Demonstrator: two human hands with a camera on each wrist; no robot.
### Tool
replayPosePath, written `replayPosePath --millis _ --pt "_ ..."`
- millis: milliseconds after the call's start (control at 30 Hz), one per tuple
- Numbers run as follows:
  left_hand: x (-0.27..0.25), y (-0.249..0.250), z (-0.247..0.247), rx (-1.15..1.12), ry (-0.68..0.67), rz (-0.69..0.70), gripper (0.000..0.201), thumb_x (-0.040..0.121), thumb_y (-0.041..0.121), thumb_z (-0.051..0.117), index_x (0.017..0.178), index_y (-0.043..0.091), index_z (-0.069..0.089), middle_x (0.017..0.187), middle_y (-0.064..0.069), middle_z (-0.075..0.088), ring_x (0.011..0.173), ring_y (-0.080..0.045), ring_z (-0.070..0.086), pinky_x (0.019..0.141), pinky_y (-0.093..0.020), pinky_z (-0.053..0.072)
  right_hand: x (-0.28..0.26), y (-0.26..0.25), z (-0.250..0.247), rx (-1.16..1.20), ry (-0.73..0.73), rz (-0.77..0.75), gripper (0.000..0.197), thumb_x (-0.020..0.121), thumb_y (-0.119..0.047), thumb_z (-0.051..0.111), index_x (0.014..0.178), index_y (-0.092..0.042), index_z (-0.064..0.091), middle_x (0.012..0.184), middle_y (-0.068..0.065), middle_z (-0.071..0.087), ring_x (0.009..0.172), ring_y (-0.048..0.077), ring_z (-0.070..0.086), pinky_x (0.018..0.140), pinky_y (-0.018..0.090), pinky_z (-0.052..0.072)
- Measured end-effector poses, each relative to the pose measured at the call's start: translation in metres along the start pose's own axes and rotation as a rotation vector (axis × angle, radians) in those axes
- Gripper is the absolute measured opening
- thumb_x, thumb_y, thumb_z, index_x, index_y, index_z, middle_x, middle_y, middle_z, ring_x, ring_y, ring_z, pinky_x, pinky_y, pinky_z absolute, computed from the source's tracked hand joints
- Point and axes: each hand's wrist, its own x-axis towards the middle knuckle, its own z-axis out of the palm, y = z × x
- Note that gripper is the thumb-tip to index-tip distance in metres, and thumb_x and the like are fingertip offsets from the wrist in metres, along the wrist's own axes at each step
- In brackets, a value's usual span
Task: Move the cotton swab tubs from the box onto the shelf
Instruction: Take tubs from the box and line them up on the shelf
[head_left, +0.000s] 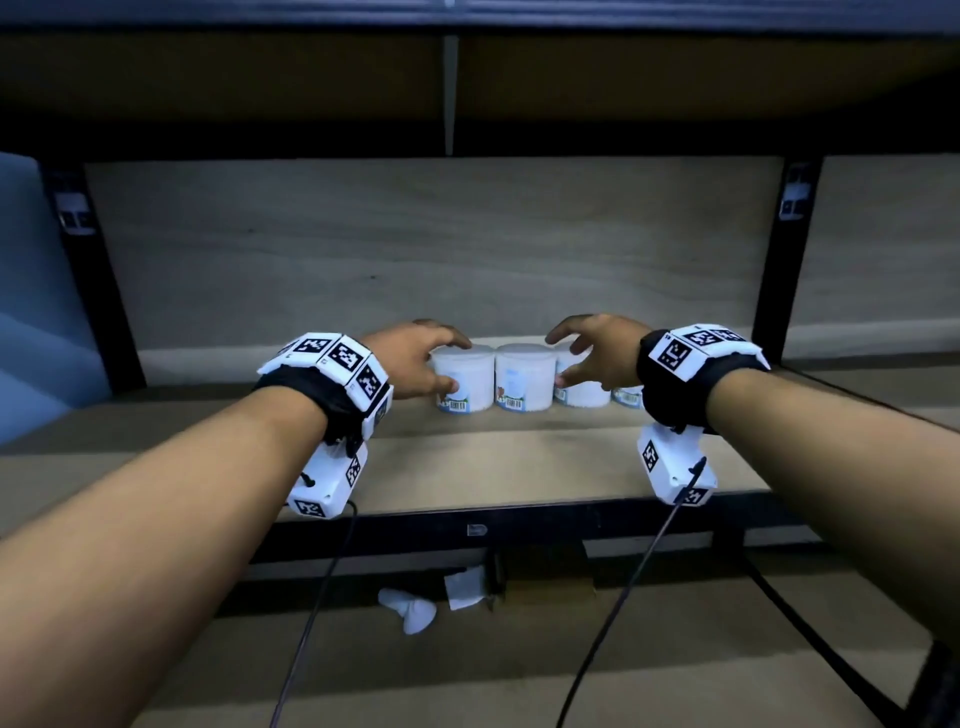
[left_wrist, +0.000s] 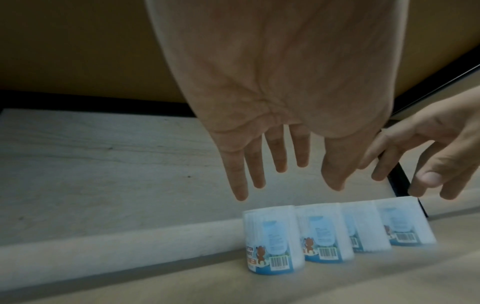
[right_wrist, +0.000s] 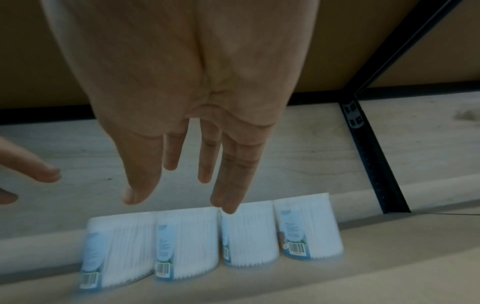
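Several white cotton swab tubs stand side by side in a row near the back of the wooden shelf (head_left: 519, 467). The leftmost tub (head_left: 464, 382) (left_wrist: 272, 240) sits under my left hand (head_left: 457, 364) (left_wrist: 288, 191), whose fingers are spread and straight just above it and hold nothing. My right hand (head_left: 558, 359) (right_wrist: 179, 197) hovers the same way over the third tub (head_left: 584, 395) (right_wrist: 249, 236), fingers straight and empty. A fourth tub (head_left: 626, 397) (right_wrist: 309, 224) is partly hidden behind my right wrist. The box is out of view.
Black shelf uprights (head_left: 779, 260) (head_left: 98, 291) frame the bay, and an upper shelf board (head_left: 467, 78) hangs low overhead. Scraps of white paper (head_left: 410, 610) lie on the level below. Wrist cables (head_left: 623, 597) dangle in front of the shelf edge.
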Motion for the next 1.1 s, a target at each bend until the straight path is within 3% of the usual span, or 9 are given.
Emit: replayPosePath --millis 233,400,500,533,600,800,900,1033,1100 --pt "-0.041 0.027 -0.017 -0.075 -0.002 0.030 0.054 0.089 0.029 0.069 0.139 0.026 0.050 0.135 -0.001 0.049 0.107 -0.020 0.062 0.098 -0.030 0.045 -0.050 -0.018 -0.012 0.016 -0.002 -0.027 0.053 0.079 -0.040 0.080 0.127 -0.035 0.058 0.119 -0.004 0.064 0.083 0.030 0.073 0.075 0.035 0.060" --pt "-0.075 0.043 -0.007 -0.199 0.027 0.098 0.048 0.088 0.031 0.070 0.133 0.029 0.054 0.126 0.007 0.057 0.105 -0.014 0.063 0.100 -0.032 0.048 -0.092 -0.023 -0.009 0.070 -0.025 -0.061 0.049 0.080 -0.039 0.079 0.124 -0.031 0.059 0.115 -0.008 0.065 0.064 0.022 0.066 0.065 0.021 0.052" --pt "-0.101 0.057 0.011 -0.298 0.042 0.164 0.041 0.089 0.026 0.070 0.128 0.028 0.059 0.121 0.009 0.062 0.104 -0.003 0.061 0.091 -0.012 0.047 -0.118 -0.019 0.003 0.178 -0.066 -0.069 0.043 0.081 -0.034 0.080 0.121 -0.031 0.062 0.111 -0.006 0.067 0.071 0.024 0.068 0.072 0.028 0.059" --pt "-0.110 0.061 0.020 -0.316 0.049 0.190 0.039 0.089 0.025 0.070 0.127 0.029 0.059 0.120 0.011 0.062 0.104 0.000 0.060 0.087 -0.009 0.048 -0.127 -0.016 0.010 0.233 -0.079 -0.062 0.041 0.080 -0.033 0.081 0.118 -0.032 0.063 0.108 -0.005 0.068 0.078 0.024 0.070 0.076 0.033 0.061" --pt "-0.124 0.070 0.040 -0.366 0.042 0.210 0.039 0.090 0.025 0.069 0.127 0.031 0.059 0.122 0.014 0.061 0.106 0.000 0.059 0.085 -0.013 0.051 -0.142 -0.008 0.024 0.296 -0.101 -0.052 0.039 0.078 -0.032 0.082 0.113 -0.035 0.066 0.104 -0.005 0.068 0.087 0.022 0.070 0.077 0.037 0.062" --pt "-0.154 0.080 0.113 -0.446 -0.036 0.250 0.035 0.090 0.022 0.069 0.124 0.027 0.064 0.116 0.010 0.061 0.105 -0.001 0.059 0.090 -0.013 0.046 -0.181 0.030 0.077 0.518 -0.227 -0.009 0.030 0.079 -0.020 0.082 0.105 -0.027 0.070 0.105 0.009 0.069 0.086 0.020 0.064 0.073 0.040 0.059" --pt "-0.162 0.075 0.150 -0.549 -0.114 0.163 0.033 0.089 0.019 0.070 0.121 0.025 0.066 0.112 0.005 0.062 0.097 -0.007 0.066 0.086 -0.018 0.053 -0.196 0.048 0.102 0.517 -0.265 0.008 0.029 0.079 -0.018 0.081 0.106 -0.021 0.070 0.103 0.010 0.070 0.087 0.020 0.065 0.073 0.043 0.058" --pt "-0.168 0.066 0.208 -0.509 -0.230 0.145 0.033 0.088 0.025 0.071 0.121 0.025 0.066 0.118 0.002 0.065 0.094 -0.007 0.067 0.085 -0.019 0.051 -0.211 0.075 0.152 0.480 -0.357 0.067 0.031 0.077 -0.017 0.083 0.105 -0.018 0.070 0.099 0.010 0.071 0.078 0.024 0.064 0.067 0.038 0.054" --pt "-0.171 0.061 0.234 -0.526 -0.281 0.109 0.034 0.088 0.029 0.070 0.122 0.028 0.064 0.123 0.004 0.063 0.095 -0.006 0.066 0.088 -0.027 0.054 -0.214 0.086 0.178 0.434 -0.388 0.083 0.032 0.077 -0.020 0.084 0.105 -0.018 0.070 0.100 0.008 0.070 0.074 0.010 0.063 0.066 0.030 0.054"
